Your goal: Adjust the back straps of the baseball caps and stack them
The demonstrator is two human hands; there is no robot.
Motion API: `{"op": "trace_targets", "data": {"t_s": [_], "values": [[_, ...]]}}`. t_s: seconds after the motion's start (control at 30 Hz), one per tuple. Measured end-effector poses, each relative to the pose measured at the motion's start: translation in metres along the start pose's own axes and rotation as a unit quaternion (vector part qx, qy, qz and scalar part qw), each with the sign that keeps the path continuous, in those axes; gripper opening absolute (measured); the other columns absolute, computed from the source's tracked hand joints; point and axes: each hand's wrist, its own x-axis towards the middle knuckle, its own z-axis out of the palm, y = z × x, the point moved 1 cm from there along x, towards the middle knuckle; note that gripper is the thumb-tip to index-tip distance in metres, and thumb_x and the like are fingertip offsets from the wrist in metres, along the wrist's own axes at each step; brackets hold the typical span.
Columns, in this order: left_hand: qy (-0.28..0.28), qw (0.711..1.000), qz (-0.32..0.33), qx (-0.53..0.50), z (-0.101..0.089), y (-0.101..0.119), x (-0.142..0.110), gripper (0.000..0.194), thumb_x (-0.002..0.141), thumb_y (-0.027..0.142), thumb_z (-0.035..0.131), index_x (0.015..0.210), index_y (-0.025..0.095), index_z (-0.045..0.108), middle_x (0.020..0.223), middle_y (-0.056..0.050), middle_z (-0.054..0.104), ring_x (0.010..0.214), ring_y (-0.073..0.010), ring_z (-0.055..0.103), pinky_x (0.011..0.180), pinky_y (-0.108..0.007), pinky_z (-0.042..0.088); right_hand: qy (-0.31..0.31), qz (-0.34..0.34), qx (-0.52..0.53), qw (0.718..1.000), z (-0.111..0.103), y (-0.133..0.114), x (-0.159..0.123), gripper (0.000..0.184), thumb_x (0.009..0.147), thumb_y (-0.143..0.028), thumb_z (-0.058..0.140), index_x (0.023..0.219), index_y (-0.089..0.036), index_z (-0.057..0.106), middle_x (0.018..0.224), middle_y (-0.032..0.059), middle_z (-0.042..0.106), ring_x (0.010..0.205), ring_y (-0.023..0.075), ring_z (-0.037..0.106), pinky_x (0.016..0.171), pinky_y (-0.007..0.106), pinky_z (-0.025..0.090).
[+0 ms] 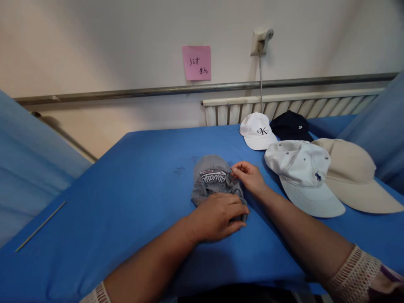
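Note:
A grey cap [212,174] with white lettering lies crumpled on the blue table cover [132,202], near the middle. My left hand [217,215] rests on its near edge, fingers curled over the fabric. My right hand [249,175] pinches the cap's right side between thumb and fingers. Both forearms reach in from the bottom of the view.
To the right lie a white cap [258,130] with a black logo, a dark navy cap [291,125], a pale cap [304,174] with a small blue emblem and a beige cap [353,174]. A radiator [284,107] and a pink note [196,62] are on the wall behind.

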Motion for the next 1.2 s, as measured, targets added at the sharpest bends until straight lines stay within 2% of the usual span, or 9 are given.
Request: {"op": "trace_targets", "data": {"t_s": [0.1, 0.17, 0.37, 0.5, 0.6, 0.8, 0.9, 1.1, 1.2], "values": [[-0.055, 0.998, 0.022, -0.027, 0.008, 0.004, 0.000, 0.029, 0.085, 0.035, 0.064, 0.110, 0.021, 0.067, 0.097, -0.009, 0.071, 0.089, -0.0236, 0.065, 0.083, -0.033, 0.047, -0.016, -0.009, -0.029, 0.999, 0.001, 0.002, -0.001, 0.030, 0.069, -0.049, 0.072, 0.072, -0.020, 0.062, 0.063, -0.0007, 0.064, 0.058, 0.0137, 0.056, 0.059, 0.028, 0.044], [-0.047, 0.997, 0.017, -0.059, 0.007, 0.003, 0.000, 0.026, 0.086, 0.035, 0.062, 0.108, 0.021, 0.067, 0.094, -0.008, 0.072, 0.085, -0.0207, 0.066, 0.080, -0.031, 0.047, -0.023, -0.020, -0.053, 0.998, 0.002, 0.003, -0.002, 0.028, 0.071, -0.047, 0.070, 0.072, -0.020, 0.062, 0.063, -0.0006, 0.064, 0.059, 0.0136, 0.056, 0.059, 0.028, 0.044], [0.202, 0.962, -0.173, -0.058, -0.023, -0.031, -0.004, 0.015, 0.088, 0.024, 0.054, 0.088, 0.017, 0.067, 0.079, -0.002, 0.068, 0.069, -0.0132, 0.060, 0.065, -0.025, 0.044, -0.035, -0.041, -0.083, 0.995, 0.001, 0.003, -0.004, 0.025, 0.075, -0.044, 0.065, 0.075, -0.020, 0.062, 0.066, -0.0004, 0.064, 0.061, 0.0134, 0.057, 0.059, 0.026, 0.045], [0.087, 0.974, -0.208, -0.006, -0.029, -0.049, -0.006, 0.010, 0.083, 0.023, 0.059, 0.086, 0.017, 0.066, 0.076, 0.000, 0.065, 0.067, -0.0130, 0.057, 0.063, -0.025, 0.043, -0.031, -0.044, -0.095, 0.994, 0.001, 0.002, -0.005, 0.023, 0.075, -0.043, 0.064, 0.075, -0.020, 0.062, 0.067, -0.0003, 0.064, 0.062, 0.0138, 0.057, 0.059, 0.027, 0.045], [0.009, 0.979, -0.192, 0.059, -0.023, -0.050, -0.007, 0.023, 0.075, 0.028, 0.070, 0.096, 0.019, 0.067, 0.087, -0.003, 0.068, 0.077, -0.0179, 0.060, 0.070, -0.029, 0.045, -0.029, -0.049, -0.104, 0.993, 0.001, 0.001, -0.005, 0.022, 0.076, -0.042, 0.063, 0.076, -0.020, 0.062, 0.067, -0.0007, 0.064, 0.062, 0.0137, 0.057, 0.060, 0.027, 0.045], [-0.014, 0.976, -0.178, 0.128, -0.013, -0.047, -0.007, 0.022, 0.078, 0.020, 0.064, 0.099, 0.020, 0.067, 0.094, -0.005, 0.067, 0.087, -0.0216, 0.061, 0.075, -0.032, 0.046, -0.042, -0.055, -0.114, 0.991, 0.003, -0.001, -0.007, 0.021, 0.076, -0.040, 0.063, 0.076, -0.019, 0.062, 0.067, -0.0010, 0.063, 0.062, 0.0133, 0.057, 0.060, 0.027, 0.045], [0.053, 0.975, -0.184, 0.112, -0.018, -0.048, -0.007, 0.017, 0.081, 0.021, 0.062, 0.098, 0.021, 0.066, 0.090, -0.004, 0.068, 0.081, -0.0193, 0.062, 0.071, -0.030, 0.046, -0.042, -0.066, -0.115, 0.990, 0.003, -0.002, -0.010, 0.021, 0.078, -0.040, 0.063, 0.078, -0.019, 0.063, 0.068, -0.0008, 0.064, 0.063, 0.0137, 0.058, 0.062, 0.027, 0.046], [0.363, 0.915, -0.161, 0.070, -0.038, -0.042, -0.011, 0.015, 0.085, 0.027, 0.064, 0.098, 0.021, 0.067, 0.083, -0.001, 0.068, 0.071, -0.0138, 0.061, 0.070, -0.027, 0.049, 0.009, -0.118, -0.200, 0.973, -0.001, -0.007, -0.011, 0.020, 0.082, -0.038, 0.061, 0.090, -0.020, 0.065, 0.082, 0.0027, 0.069, 0.069, 0.0156, 0.060, 0.065, 0.029, 0.047], [0.408, 0.897, -0.141, 0.090, -0.042, -0.039, -0.012, 0.013, 0.084, 0.027, 0.067, 0.095, 0.020, 0.068, 0.080, 0.000, 0.068, 0.069, -0.0121, 0.061, 0.069, -0.026, 0.050, 0.057, -0.160, -0.215, 0.962, -0.005, -0.015, -0.015, 0.022, 0.087, -0.038, 0.057, 0.097, -0.020, 0.063, 0.090, 0.0048, 0.068, 0.071, 0.0161, 0.059, 0.064, 0.030, 0.048]]}}
